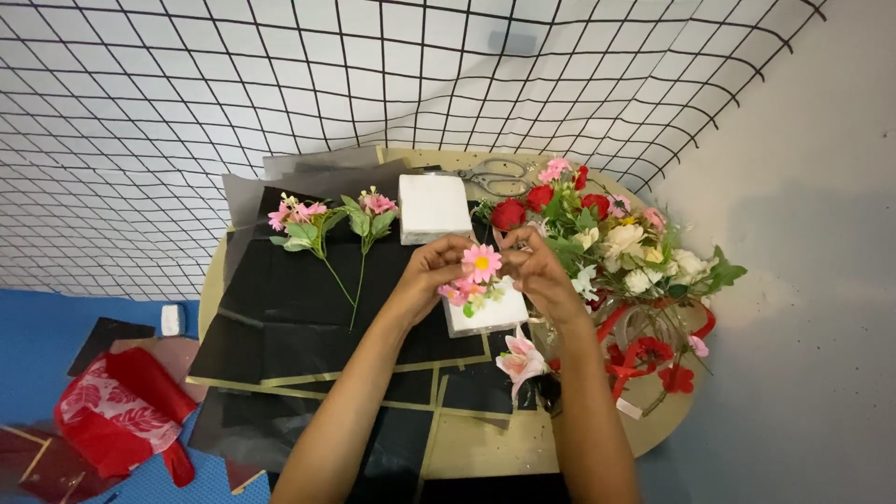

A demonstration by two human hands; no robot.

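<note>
Both forearms come in from the bottom edge, bare, angled inward so they converge near frame centre. Left hand: wrist slightly flexed, fingers curled in, tips pinched together toward the right. Right hand: back of hand up, fingers bent and closed, tips facing left. The two sets of fingertips sit just beside each other.

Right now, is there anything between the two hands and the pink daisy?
Nothing visible. The left hand and the right hand both already touch the small bunch with the pink daisy, held just above the white foam block.
</note>
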